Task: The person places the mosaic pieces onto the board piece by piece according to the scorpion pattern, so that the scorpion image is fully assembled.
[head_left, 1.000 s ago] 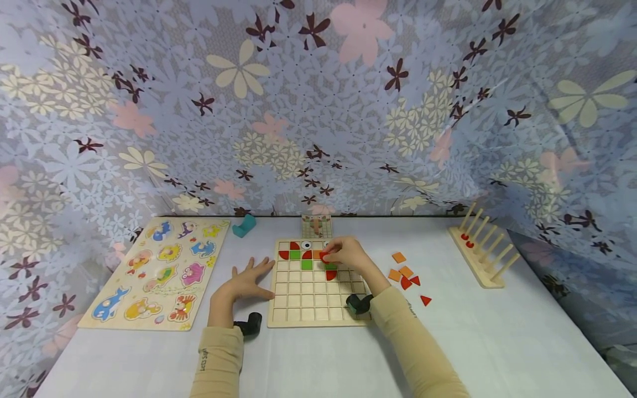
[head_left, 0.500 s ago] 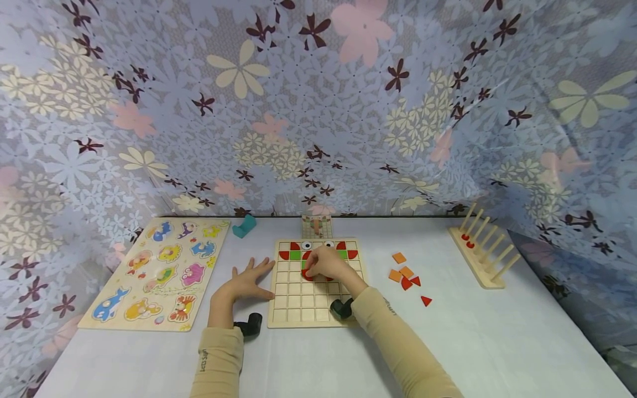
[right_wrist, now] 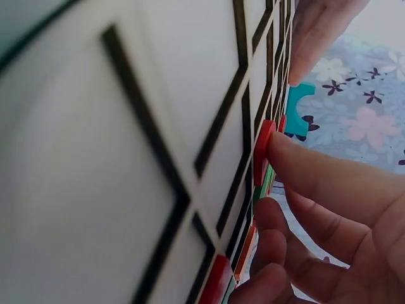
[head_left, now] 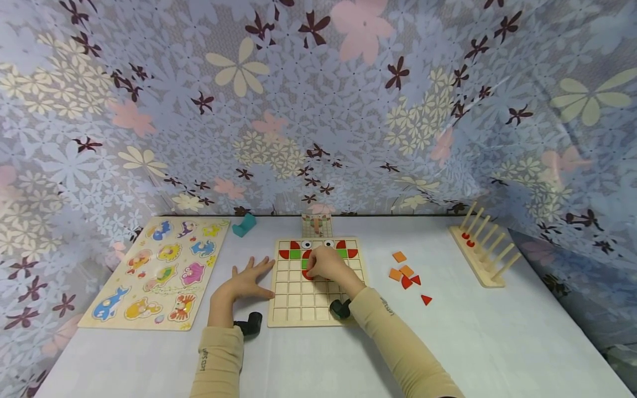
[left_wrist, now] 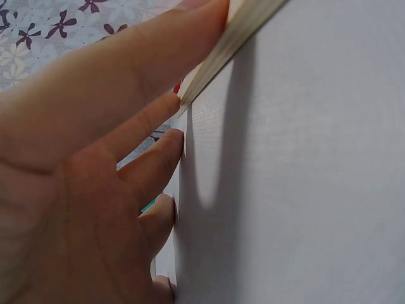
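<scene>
A wooden grid board (head_left: 287, 315) lies on the table with red quarter-circle, green square and eye tiles in its upper rows. My right hand (head_left: 328, 264) is over the board, its fingers on a red quarter-circle tile (head_left: 307, 275) just below a green square tile (head_left: 305, 264). In the right wrist view the thumb is against this red tile (right_wrist: 263, 152), which stands at the grid surface, with the other fingers curled beside it. My left hand (head_left: 244, 284) lies spread at the board's left edge, thumb tip touching the edge (left_wrist: 221, 57).
Loose orange squares (head_left: 400, 257) and red pieces (head_left: 426, 299) lie right of the board. Farther right stands a peg rack (head_left: 478, 257) with red beads. Behind the board is a pattern card (head_left: 317, 226). A teal block (head_left: 244, 225) and a sea-animal puzzle (head_left: 114, 276) are on the left.
My right hand has moved left across the board from the eye tile's column, and the red quarter-circle tile is now under its fingers below the green square. My left hand has stayed put.
</scene>
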Demonstrator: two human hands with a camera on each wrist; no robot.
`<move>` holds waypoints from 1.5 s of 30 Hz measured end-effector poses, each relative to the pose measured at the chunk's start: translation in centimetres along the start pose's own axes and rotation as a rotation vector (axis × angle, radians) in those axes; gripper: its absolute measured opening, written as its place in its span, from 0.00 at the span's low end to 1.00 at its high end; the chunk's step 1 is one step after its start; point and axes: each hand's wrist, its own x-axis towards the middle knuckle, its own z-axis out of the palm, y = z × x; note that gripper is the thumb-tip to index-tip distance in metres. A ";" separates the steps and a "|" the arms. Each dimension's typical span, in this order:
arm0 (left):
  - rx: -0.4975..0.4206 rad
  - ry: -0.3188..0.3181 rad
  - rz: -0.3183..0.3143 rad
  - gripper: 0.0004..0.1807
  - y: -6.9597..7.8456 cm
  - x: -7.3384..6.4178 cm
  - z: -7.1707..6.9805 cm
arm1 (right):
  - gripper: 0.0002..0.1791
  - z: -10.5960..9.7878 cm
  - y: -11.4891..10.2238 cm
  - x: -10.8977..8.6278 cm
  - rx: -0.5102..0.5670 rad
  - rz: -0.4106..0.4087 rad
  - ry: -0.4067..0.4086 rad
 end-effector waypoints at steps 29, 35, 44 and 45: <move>-0.014 -0.005 -0.005 0.49 0.0 -0.2 0.0 | 0.09 -3.2 5.4 -4.0 0.296 0.075 0.229; -0.005 -0.002 -0.003 0.48 0.0 -0.1 0.0 | 0.11 -4.4 7.2 -5.1 0.356 0.123 0.281; -0.010 -0.005 -0.005 0.49 0.0 -0.1 -0.1 | 0.14 -6.3 9.4 -6.9 0.395 0.216 0.263; -0.011 -0.004 -0.005 0.49 0.1 -0.1 -0.1 | 0.14 -6.5 9.7 -7.1 0.394 0.226 0.252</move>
